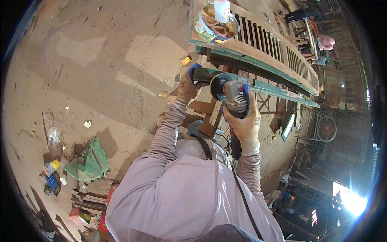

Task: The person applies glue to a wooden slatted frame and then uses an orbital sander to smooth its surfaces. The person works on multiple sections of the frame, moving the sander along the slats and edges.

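My right hand (246, 117), in a pale glove with blue fingertips, is wrapped round a grey angle grinder (234, 97). The grinder's round black sanding disc (219, 86) with a yellow edge lies against a long wooden bar (204, 75), partly painted green. Gloved like the other, my left hand (189, 82) grips the bar's near left end, its fingers curled round it. A dark power cord (242, 189) runs down across my body on the right side. The contact between disc and wood is partly hidden by the tool.
Beyond the bar lies a slatted wooden shutter frame (278, 48), with a tub (213, 26) and a white bottle (222, 11) on its left end. Wooden supports (211, 119) stand below. Green cloth (88, 161) lies on the dirt floor. Another person (322, 42) is at the far right.
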{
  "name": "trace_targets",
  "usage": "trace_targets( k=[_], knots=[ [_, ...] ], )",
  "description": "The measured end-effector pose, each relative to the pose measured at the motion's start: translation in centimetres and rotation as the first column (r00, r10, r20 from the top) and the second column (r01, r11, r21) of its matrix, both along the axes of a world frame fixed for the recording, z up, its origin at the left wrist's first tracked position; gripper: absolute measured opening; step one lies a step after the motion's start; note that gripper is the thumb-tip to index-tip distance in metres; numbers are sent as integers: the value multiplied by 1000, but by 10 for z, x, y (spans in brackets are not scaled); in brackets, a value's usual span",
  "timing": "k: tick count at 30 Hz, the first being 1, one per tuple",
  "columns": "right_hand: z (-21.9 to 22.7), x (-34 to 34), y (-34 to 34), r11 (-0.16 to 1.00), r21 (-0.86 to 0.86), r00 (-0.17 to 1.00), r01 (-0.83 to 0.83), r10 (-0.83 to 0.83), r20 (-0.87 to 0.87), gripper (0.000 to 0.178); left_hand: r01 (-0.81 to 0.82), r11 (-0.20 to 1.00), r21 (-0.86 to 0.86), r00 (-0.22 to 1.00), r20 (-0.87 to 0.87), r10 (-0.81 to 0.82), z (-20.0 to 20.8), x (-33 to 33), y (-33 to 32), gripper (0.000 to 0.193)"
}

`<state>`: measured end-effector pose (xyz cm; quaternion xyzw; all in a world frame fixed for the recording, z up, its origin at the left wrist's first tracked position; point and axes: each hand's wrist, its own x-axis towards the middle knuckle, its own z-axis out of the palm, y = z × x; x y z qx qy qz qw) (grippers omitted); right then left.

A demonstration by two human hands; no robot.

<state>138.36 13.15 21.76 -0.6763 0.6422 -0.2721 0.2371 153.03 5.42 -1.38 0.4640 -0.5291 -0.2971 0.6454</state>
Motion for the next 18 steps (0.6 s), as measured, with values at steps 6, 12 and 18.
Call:
trace_targets(
  k=[6, 12, 18],
  knots=[
    [11, 40, 0, 993, 29, 981, -119, 122, -154, 84, 85, 989, -119, 994, -52, -92, 6, 4, 9, 55],
    [9, 25, 2, 998, 20, 978, -63, 66, -197, 85, 42, 998, -36, 994, -102, -46, -4, -7, 13, 55],
    [-1, 10, 3, 998, -38, 992, -46, 41, -121, 87, -84, 990, -113, 991, 99, 95, 4, -1, 8, 54]
  ],
)
